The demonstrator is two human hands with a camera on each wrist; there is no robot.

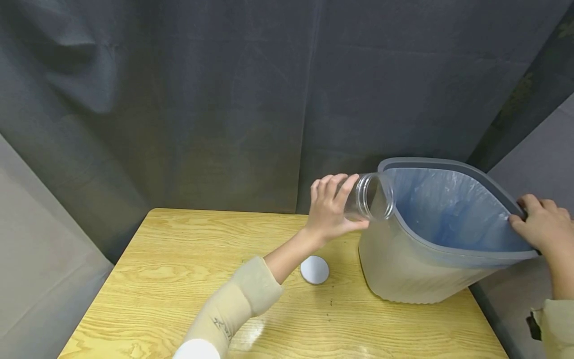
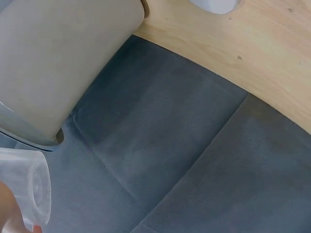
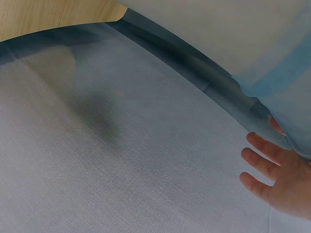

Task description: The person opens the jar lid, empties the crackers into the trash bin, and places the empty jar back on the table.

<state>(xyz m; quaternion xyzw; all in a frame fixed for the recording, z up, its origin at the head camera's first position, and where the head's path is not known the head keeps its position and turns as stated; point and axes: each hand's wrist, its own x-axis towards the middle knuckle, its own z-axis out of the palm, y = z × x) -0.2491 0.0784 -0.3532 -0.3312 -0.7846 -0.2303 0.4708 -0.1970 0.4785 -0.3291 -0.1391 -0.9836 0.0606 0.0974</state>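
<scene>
My left hand grips a clear plastic jar lying on its side in the air. The jar's open mouth points right, overlapping the near-left rim of a trash bin in the head view. In the left wrist view the jar's base faces right, with part of the hand at the edge. My right hand holds the bin's right rim, thumb on the inner side and fingers outside. From the right wrist view, several fingers spread beside the bin. The bin leans on the table, its bluish liner showing inside.
A round white lid lies on the wooden table, left of the bin. Small dark specks dot the wood near it. Dark curtains hang behind the table, and grey panels stand at both sides.
</scene>
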